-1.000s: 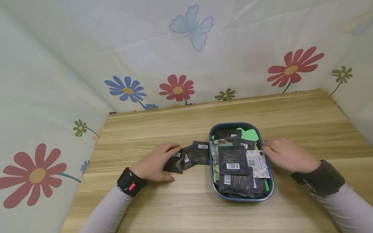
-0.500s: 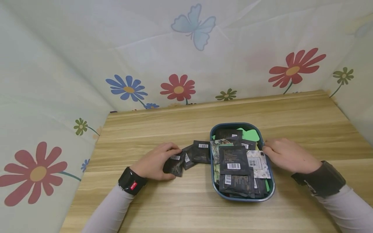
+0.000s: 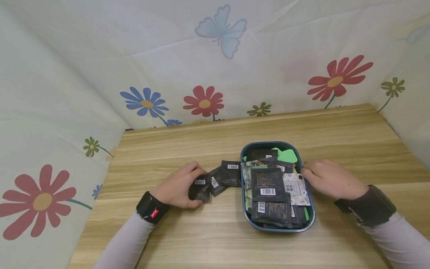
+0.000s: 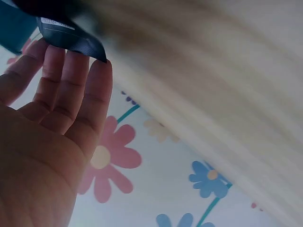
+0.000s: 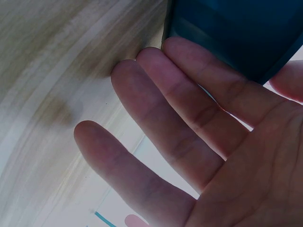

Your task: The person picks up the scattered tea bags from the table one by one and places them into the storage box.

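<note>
In the head view my left hand (image 3: 179, 186) holds a black sachet (image 3: 200, 188) by its edges, between thumb and fingers. The left wrist view shows the fingertips against the bent lower edge of a dark sachet (image 4: 71, 35); the thumb is hidden there. Two more black sachets, one in the middle (image 3: 216, 182) and one by the container (image 3: 231, 173), overlap in a row to its right. My right hand (image 3: 332, 179) touches the right side of a blue rectangular container (image 3: 312, 220). Its fingers stretch out along the container's outer wall (image 5: 227, 33) in the right wrist view.
Black sachets (image 3: 268, 185), a pale patterned packet (image 3: 297, 190) and a green piece (image 3: 287, 155) fill the container. The wooden table (image 3: 215, 239) meets a flower-printed cloth wall (image 3: 285, 74) at the back and sides.
My left thumb and fingers have closed in on the edges of the leftmost sachet. The middle sachet has shifted slightly. My right hand stays at the container.
</note>
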`<control>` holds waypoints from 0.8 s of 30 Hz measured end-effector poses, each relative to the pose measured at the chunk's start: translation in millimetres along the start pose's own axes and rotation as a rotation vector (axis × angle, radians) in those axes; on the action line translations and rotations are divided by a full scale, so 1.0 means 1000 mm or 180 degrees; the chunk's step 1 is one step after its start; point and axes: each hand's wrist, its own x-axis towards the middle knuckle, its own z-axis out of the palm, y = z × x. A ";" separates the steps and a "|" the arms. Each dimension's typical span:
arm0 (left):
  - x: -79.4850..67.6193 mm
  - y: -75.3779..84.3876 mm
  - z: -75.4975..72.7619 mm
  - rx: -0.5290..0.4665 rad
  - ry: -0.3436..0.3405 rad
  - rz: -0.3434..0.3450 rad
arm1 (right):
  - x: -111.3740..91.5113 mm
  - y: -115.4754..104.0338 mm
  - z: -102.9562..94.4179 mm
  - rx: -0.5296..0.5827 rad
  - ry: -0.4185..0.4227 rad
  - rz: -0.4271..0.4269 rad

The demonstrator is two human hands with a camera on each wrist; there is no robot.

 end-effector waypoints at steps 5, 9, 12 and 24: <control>0.009 0.008 -0.013 -0.0157 0.0187 0.0100 | 0.000 0.001 0.001 0.0020 -0.0015 0.0038; 0.023 0.021 -0.027 -0.0242 0.0432 0.0235 | 0.000 0.000 0.000 0.0008 -0.0010 0.0035; 0.038 0.033 -0.038 -0.0231 0.0603 0.0387 | 0.000 0.000 0.000 0.0009 -0.0016 0.0039; 0.106 0.106 -0.066 -0.0260 0.1098 0.0938 | 0.001 0.000 0.002 0.0027 -0.0053 0.0067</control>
